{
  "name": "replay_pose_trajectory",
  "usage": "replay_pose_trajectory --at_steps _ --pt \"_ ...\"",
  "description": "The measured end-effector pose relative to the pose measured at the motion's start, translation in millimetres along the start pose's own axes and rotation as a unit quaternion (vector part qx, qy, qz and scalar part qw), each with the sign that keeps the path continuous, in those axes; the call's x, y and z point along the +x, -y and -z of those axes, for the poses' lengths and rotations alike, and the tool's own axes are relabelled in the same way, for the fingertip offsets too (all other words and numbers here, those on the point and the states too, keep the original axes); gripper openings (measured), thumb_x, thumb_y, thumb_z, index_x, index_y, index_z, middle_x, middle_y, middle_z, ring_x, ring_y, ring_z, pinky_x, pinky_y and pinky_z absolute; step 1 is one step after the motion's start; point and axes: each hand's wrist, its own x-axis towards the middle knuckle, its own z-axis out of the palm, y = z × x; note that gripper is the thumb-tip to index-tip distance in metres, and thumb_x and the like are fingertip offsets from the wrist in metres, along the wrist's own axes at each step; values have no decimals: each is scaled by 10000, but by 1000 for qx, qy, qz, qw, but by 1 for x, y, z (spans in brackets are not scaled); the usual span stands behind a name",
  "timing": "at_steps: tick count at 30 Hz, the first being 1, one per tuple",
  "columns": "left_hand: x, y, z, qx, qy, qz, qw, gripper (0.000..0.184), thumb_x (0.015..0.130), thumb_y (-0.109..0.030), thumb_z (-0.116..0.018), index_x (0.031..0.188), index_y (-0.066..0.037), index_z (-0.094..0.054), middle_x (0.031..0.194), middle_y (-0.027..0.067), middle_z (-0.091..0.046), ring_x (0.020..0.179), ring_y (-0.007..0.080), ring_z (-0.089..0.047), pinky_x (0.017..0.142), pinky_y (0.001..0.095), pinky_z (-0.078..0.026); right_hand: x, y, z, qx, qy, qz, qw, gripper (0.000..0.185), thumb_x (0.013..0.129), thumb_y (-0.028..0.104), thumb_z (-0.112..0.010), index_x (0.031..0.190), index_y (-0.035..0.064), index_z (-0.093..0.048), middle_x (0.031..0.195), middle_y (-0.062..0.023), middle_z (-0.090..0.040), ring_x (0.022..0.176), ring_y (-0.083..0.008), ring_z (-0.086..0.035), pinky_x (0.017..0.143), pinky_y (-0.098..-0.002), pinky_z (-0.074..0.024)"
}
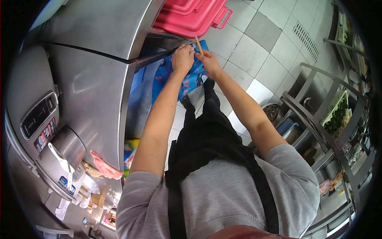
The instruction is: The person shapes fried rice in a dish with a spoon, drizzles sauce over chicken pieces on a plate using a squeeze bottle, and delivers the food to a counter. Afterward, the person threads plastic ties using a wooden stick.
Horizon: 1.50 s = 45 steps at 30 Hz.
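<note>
A blue bag [160, 84] with red print stands on the floor beside the steel cabinet, under both hands. My left hand [183, 59] is closed at the bag's top edge, its fingers curled around the blue material. Just to its right, my right hand [209, 64] is closed on a light brown stick-like handle [199, 45], which points up and away from me. The handle's lower end is hidden by my fingers and the bag, so I cannot tell what it belongs to. My two hands are close together.
A red lidded bin [191, 18] stands just beyond the bag. The steel cabinet [89, 93] rises close on my left, with a pink glove [105, 165] near its lower edge. On my right, a metal rack [310, 115] holds a basket of leafy greens [337, 113]. The floor is tiled.
</note>
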Motion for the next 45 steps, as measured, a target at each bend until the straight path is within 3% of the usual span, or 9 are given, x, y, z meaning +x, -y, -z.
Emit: replay_pose_trajectory --at_steps 4,6,10,16,20,23,26,30,45 --pt "-6 17 -4 -81 -11 103 991 131 744 -162 -610 744 -35 -578 694 95 -579 640 242 -575 584 329 -444 1 7 -5 -40 -68 27 996 123 785 147 -571 850 47 -599 595 39 -464 492 -61 -394 422 -220 -314" --pt "-14 25 0 -489 -1 374 788 143 791 -164 -585 736 -33 -572 624 17 -541 591 146 -541 544 263 -426 4 7 -4 -45 -88 26 995 117 782 139 -573 837 37 -594 587 34 -464 486 -63 -396 421 -225 -318" --pt "-23 32 -6 -408 -1 332 850 139 805 -165 -590 796 -27 -582 637 -25 -514 559 80 -494 534 210 -408 2 11 -4 -65 -72 35 995 118 784 138 -577 814 24 -584 577 25 -463 479 -72 -410 429 -235 -341" --pt "-42 9 -8 -179 43 135 974 875 459 -214 -815 1202 -95 -370 1162 158 -431 1064 304 -430 882 353 -375 -7 10 -5 -39 -48 43 997 146 812 152 -551 858 17 -582 608 3 -490 509 -79 -438 452 -229 -355" --pt "-40 3 -4 -59 -27 44 997 641 592 -239 -765 1128 -35 -478 1073 135 -500 987 265 -499 792 330 -435 -20 10 8 13 -46 22 999 191 826 141 -526 960 21 -589 641 -16 -518 537 -83 -455 486 -226 -372" --pt "-26 18 -8 -212 -40 208 954 299 783 -245 -586 982 -23 -609 910 155 -598 875 264 -564 806 315 -414 -31 -1 16 -80 -38 49 995 227 834 148 -513 1013 30 -588 659 -20 -536 571 -96 -483 520 -243 -399" --pt "-17 42 -11 -465 14 293 835 350 825 -226 -568 1046 44 -560 1014 81 -598 898 126 -527 818 252 -389 -25 -33 21 -197 -22 133 971 234 836 153 -497 1032 64 -590 695 -57 -574 613 -146 -529 569 -279 -428" --pt "-12 49 -5 -550 49 351 756 261 836 -163 -555 1048 -12 -573 1015 31 -584 904 111 -507 839 254 -368 -28 -25 16 -310 -75 145 937 238 823 147 -493 1035 108 -592 767 -116 -605 681 -233 -577 622 -322 -449" --pt "-14 50 -1 -623 69 351 696 228 815 -137 -585 1015 -30 -588 917 25 -617 796 94 -567 753 231 -436 -23 -5 17 -504 -130 288 804 213 774 175 -541 959 219 -637 742 -94 -573 699 -283 -578 571 -401 -432"
